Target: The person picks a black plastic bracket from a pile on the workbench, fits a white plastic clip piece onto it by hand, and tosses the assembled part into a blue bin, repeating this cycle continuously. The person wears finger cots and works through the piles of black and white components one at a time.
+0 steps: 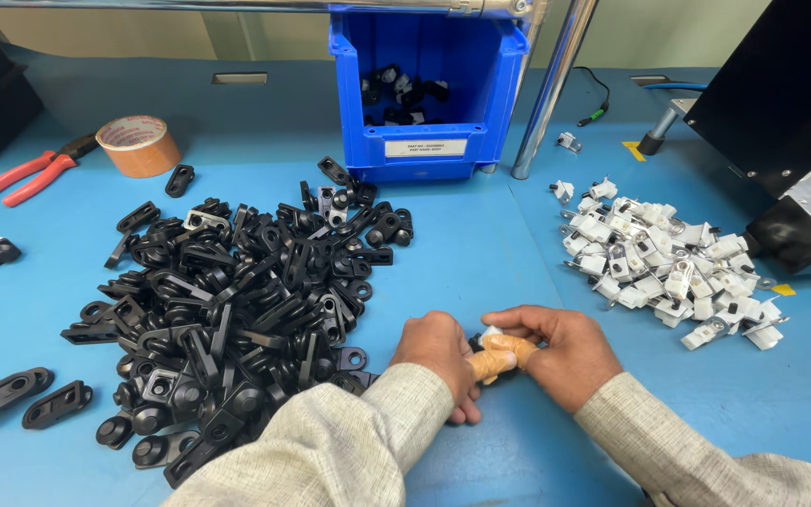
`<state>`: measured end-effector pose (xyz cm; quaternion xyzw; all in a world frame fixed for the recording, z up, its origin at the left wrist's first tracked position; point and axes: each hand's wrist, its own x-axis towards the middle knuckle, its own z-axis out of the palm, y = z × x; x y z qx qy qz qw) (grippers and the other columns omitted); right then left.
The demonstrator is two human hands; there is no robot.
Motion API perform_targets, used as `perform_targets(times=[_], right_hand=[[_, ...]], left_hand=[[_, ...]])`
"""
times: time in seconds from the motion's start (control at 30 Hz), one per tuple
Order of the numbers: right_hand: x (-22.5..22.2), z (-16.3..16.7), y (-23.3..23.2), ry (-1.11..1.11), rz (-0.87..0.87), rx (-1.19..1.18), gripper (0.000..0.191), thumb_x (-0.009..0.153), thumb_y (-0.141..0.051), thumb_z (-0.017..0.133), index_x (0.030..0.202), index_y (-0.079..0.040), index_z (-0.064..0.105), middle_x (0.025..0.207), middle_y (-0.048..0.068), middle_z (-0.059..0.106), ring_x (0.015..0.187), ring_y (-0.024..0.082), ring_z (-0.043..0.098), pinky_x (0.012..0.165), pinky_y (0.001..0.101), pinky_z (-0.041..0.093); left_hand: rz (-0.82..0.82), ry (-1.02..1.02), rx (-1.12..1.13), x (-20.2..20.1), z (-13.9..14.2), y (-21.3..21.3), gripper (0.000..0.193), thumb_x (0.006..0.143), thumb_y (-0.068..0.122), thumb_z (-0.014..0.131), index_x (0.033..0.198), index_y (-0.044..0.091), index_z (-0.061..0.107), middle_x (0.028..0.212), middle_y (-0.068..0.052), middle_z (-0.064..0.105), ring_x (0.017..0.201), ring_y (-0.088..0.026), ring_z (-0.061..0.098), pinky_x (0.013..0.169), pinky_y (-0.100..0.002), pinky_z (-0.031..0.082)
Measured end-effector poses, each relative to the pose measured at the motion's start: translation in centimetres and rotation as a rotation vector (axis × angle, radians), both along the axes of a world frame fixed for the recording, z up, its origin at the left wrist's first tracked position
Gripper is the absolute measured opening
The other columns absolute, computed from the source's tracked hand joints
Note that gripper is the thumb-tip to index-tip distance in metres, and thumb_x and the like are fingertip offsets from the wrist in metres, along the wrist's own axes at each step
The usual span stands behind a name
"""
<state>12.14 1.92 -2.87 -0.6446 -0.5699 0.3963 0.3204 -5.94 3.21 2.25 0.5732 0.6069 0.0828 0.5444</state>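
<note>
My left hand [438, 349] and my right hand [563, 352] meet near the front of the blue table [481, 244]. Together they pinch a small black plastic part with a white piece [488, 334] on it; the part is mostly hidden by my fingers. A tan finger cot covers my left thumb [499, 357]. A large heap of black plastic brackets [237, 300] lies just left of my left hand. A pile of small white clips with metal bits [668, 263] lies beyond my right hand, to the right.
A blue bin [424, 141] holding several black and white parts stands at the back centre. Brown tape roll [138, 145] and red-handled pliers [25, 174] lie far left. A metal post [551, 94] and a black machine [790, 122] stand at right.
</note>
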Motion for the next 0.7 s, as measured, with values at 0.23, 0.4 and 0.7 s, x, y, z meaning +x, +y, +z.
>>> perform_targets(times=[0.23, 0.4, 0.7], right_hand=[[0.2, -0.6, 0.7, 0.09, 0.007, -0.08, 0.029, 0.089, -0.006, 0.069, 0.117, -0.01, 0.077, 0.089, 0.007, 0.08, 0.078, 0.012, 0.069, 0.07, 0.0268, 0.056], [-0.9, 0.1, 0.0, -0.099, 0.02, 0.131, 0.03, 0.084, -0.004, 0.07, 0.113, -0.009, 0.077, 0.096, 0.004, 0.079, 0.082, 0.012, 0.074, 0.073, 0.0274, 0.059], [-2.2, 2.0, -1.2, -0.113, -0.094, 0.27, 0.032, 0.083, -0.004, 0.074, 0.114, -0.01, 0.077, 0.094, 0.004, 0.075, 0.081, 0.014, 0.074, 0.073, 0.0284, 0.062]], left_hand=[[0.017, -0.065, -0.029, 0.0, 0.5, 0.2, 0.024, 0.098, 0.02, 0.065, 0.095, -0.004, 0.065, 0.08, -0.015, 0.075, 0.059, -0.022, 0.075, 0.041, -0.028, 0.057], [0.053, -0.036, 0.043, 0.0, -0.5, 0.3, 0.021, 0.101, 0.018, 0.057, 0.096, 0.001, 0.069, 0.081, -0.016, 0.076, 0.058, -0.023, 0.075, 0.048, -0.032, 0.058], [0.131, -0.04, 0.303, 0.7, -1.7, -0.7, 0.012, 0.093, 0.012, 0.07, 0.099, 0.002, 0.071, 0.077, -0.013, 0.076, 0.065, -0.021, 0.078, 0.057, -0.032, 0.06]])
